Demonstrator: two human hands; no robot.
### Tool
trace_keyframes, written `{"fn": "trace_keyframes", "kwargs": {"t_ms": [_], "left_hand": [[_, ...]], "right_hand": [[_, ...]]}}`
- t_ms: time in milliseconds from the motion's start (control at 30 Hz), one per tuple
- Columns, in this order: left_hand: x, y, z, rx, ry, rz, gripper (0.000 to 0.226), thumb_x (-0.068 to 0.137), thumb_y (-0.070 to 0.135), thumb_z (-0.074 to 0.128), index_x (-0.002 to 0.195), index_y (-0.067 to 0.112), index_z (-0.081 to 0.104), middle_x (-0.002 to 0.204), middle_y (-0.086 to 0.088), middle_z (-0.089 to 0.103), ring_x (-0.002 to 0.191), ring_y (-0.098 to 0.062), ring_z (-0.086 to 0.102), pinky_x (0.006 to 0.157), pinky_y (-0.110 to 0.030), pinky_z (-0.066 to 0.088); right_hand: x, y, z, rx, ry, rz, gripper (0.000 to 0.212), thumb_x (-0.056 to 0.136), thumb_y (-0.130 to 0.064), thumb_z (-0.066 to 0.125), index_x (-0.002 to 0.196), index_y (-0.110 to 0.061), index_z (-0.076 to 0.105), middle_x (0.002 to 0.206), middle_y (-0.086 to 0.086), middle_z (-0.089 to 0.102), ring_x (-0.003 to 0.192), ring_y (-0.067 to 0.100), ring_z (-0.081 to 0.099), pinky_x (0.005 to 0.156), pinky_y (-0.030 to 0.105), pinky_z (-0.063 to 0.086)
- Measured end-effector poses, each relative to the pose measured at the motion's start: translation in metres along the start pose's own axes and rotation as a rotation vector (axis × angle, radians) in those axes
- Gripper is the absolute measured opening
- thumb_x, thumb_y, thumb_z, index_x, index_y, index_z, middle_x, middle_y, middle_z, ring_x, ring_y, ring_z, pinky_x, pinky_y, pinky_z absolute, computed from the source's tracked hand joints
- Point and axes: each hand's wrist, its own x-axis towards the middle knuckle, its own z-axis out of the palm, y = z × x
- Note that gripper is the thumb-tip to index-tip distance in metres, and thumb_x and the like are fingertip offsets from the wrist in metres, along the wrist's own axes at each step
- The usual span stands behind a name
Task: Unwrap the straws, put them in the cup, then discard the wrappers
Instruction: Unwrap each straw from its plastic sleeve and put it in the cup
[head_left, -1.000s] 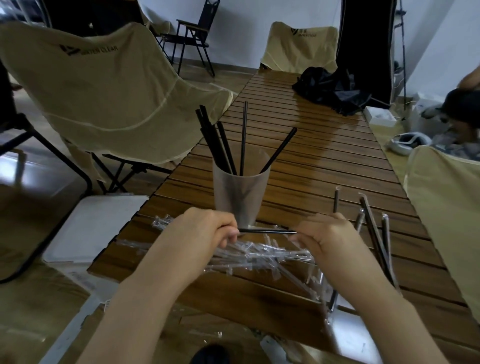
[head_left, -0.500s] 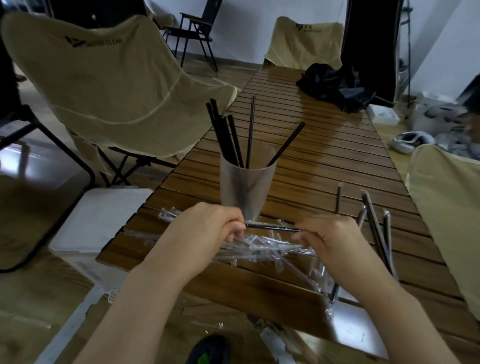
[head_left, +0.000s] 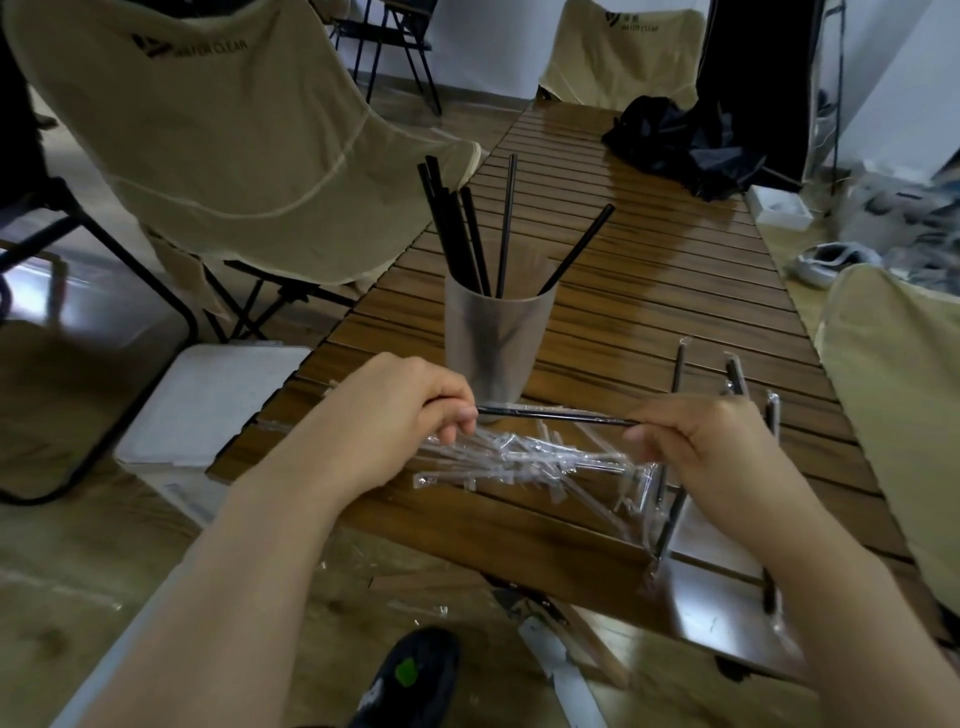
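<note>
Head view, bench (head_left: 649, 270): a slatted wooden top runs away from the camera. Against the earlier frames, everything on it sits a little lower and closer in the picture; the things themselves lie as they did.
Chairs: a beige folding chair (head_left: 218, 135) stands left of the bench, another beige chair (head_left: 618, 57) at its far end, with a black bundle of cloth (head_left: 675, 140) on the far boards.
Cup (head_left: 496, 343): frosted and upright near the front edge, holding several black straws (head_left: 470, 234) that lean apart, unchanged in number from a second ago.
Wrapper pile (head_left: 519, 462): clear plastic wrappers heaped on the bench just in front of the cup, under both hands.
Wrapped straws (head_left: 735, 379): a few lie to the right of the cup, beyond the right hand.
Left hand (head_left: 400, 421): its grip is closed, fingers curled round the left end of the held straw, as before.
Right hand (head_left: 711, 452): its grip pinches the right end between thumb and fingertips, as before.
Held straw (head_left: 556, 414): black, level, stretched between the two hands just above the pile and in front of the cup's base; clear wrapper shows on its right part.
</note>
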Motion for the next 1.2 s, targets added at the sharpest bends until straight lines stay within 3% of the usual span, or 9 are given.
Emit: {"fn": "trace_keyframes", "kwargs": {"t_ms": [100,200,400,533,733,967,1067,1200], "left_hand": [[0.002,0.002,0.004,-0.034,0.002,0.016,0.019,0.096,0.029,0.053,0.085,0.03,0.069,0.067,0.014,0.062,0.062,0.017,0.052,0.058,-0.002,0.036],[0.003,0.004,0.006,-0.044,-0.006,0.019,0.019,0.096,0.029,0.053,0.086,0.029,0.07,0.068,0.015,0.062,0.061,0.018,0.052,0.057,-0.002,0.036],[-0.001,-0.001,-0.003,-0.023,0.014,0.003,0.016,0.091,0.042,0.054,0.091,0.037,0.069,0.077,0.019,0.067,0.075,0.008,0.061,0.071,-0.017,0.045],[-0.007,-0.011,-0.011,-0.02,0.037,-0.042,0.016,0.086,0.048,0.053,0.078,0.042,0.065,0.071,0.019,0.065,0.072,0.007,0.059,0.069,-0.021,0.043],[-0.003,-0.001,-0.006,-0.053,0.079,0.003,0.01,0.088,0.037,0.06,0.087,0.035,0.07,0.066,0.018,0.063,0.061,0.019,0.053,0.055,-0.002,0.036],[-0.001,0.0,0.004,-0.067,0.07,0.006,0.014,0.088,0.038,0.059,0.091,0.032,0.072,0.07,0.016,0.067,0.059,0.017,0.053,0.056,-0.001,0.037],[0.001,-0.002,0.007,-0.044,0.041,0.007,0.012,0.088,0.039,0.059,0.09,0.036,0.071,0.071,0.018,0.067,0.069,0.011,0.059,0.061,-0.005,0.04],[0.002,-0.008,0.004,0.008,0.034,-0.019,0.013,0.087,0.044,0.059,0.093,0.041,0.069,0.085,0.022,0.068,0.083,0.006,0.061,0.078,-0.021,0.049]], "right_hand": [[0.0,-0.001,0.001,0.008,0.01,-0.008,0.024,0.089,-0.008,0.062,0.066,-0.013,0.067,0.06,-0.008,0.061,0.066,0.004,0.06,0.063,0.015,0.048],[-0.001,-0.006,0.003,0.018,0.014,-0.023,0.026,0.088,-0.007,0.064,0.062,-0.011,0.065,0.055,-0.015,0.054,0.069,-0.006,0.057,0.061,0.007,0.043],[0.0,-0.002,-0.002,-0.008,-0.02,-0.024,0.021,0.089,-0.016,0.062,0.069,-0.015,0.068,0.061,-0.01,0.061,0.059,0.005,0.059,0.057,0.022,0.05],[-0.002,0.0,-0.008,0.017,-0.005,-0.01,0.021,0.087,-0.012,0.063,0.067,-0.012,0.069,0.058,-0.014,0.057,0.07,-0.002,0.059,0.064,0.011,0.046],[-0.004,-0.002,-0.002,0.058,0.034,-0.022,0.017,0.087,-0.005,0.064,0.073,-0.011,0.072,0.066,-0.01,0.064,0.073,0.003,0.063,0.066,0.02,0.051],[-0.004,-0.004,0.001,0.045,0.083,-0.022,0.019,0.086,-0.003,0.064,0.07,-0.01,0.071,0.062,-0.009,0.062,0.075,0.001,0.06,0.061,0.007,0.045],[-0.003,-0.005,0.001,0.03,0.063,-0.04,0.019,0.087,-0.005,0.064,0.071,-0.013,0.07,0.063,-0.013,0.06,0.065,0.002,0.06,0.061,0.007,0.046],[-0.001,0.001,0.001,-0.04,0.001,-0.036,0.019,0.089,-0.012,0.063,0.07,-0.016,0.067,0.064,-0.01,0.06,0.061,0.0,0.059,0.058,0.02,0.052]]}}
